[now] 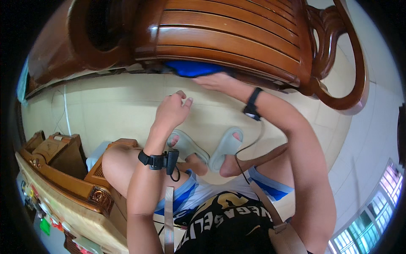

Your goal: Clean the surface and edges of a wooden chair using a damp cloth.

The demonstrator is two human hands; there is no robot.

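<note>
A bright blue cloth (pixel 192 68) with a dark border shows at the front lower edge of a brown wooden bench (pixel 228 42). My right hand (pixel 216 81) reaches up to it, fingers at the cloth's near edge and partly hidden there; it seems to grip the cloth. Below and to the left, my left hand (pixel 171 111) hovers over the floor with its fingers loosely bent and the thumb apart. Nothing shows in it. Part of the cloth is out of sight under the bench's edge.
Pale floor tiles (pixel 122 99) lie below my hands. My feet in grey-green slippers (pixel 226 146) are planted close by. The bench's curved armrest (pixel 359 84) stands at the right. A carved wooden table (pixel 91 190) is at my left. A thin cable (pixel 256 142) hangs from my right wrist.
</note>
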